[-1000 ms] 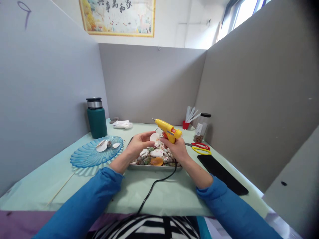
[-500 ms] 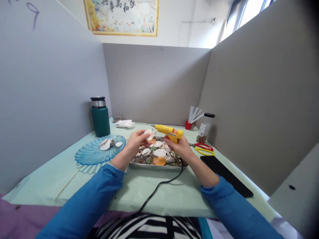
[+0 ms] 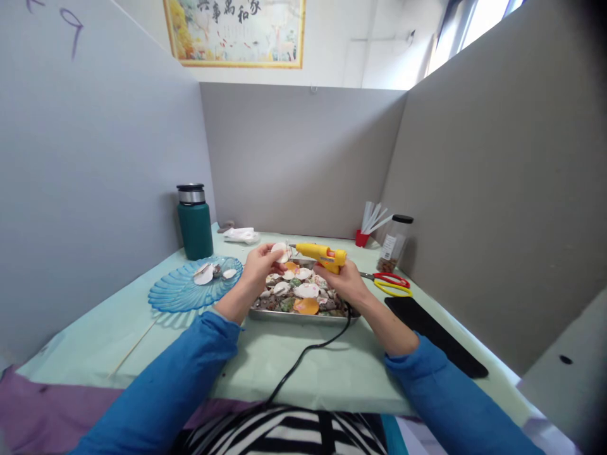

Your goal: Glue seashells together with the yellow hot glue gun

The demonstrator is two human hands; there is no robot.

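Between the fingers of my left hand [image 3: 259,270] is a white seashell [image 3: 281,253], held up above the far left part of a metal tray [image 3: 303,318]. My right hand [image 3: 345,278] is wrapped round the grip of a yellow glue gun [image 3: 322,253]. Its nozzle points left and sits close to the shell's right edge; whether they touch I cannot tell. Below both hands the tray is full of seashells [image 3: 306,291] and stones, white, orange and greenish. A black cord [image 3: 303,354] runs from the gun towards my lap.
On the left stand a blue glass plate [image 3: 175,291] with several shells and a green bottle [image 3: 195,227]; a thin stick [image 3: 133,347] lies nearer. To the right are scissors [image 3: 391,283], a black mat [image 3: 434,335], a jar [image 3: 393,246] and a red cup [image 3: 362,238] of glue sticks.
The gun's nozzle has dropped slightly and lies nearer the shell. In my left hand the shell has turned a little. The whole view has shifted slightly.
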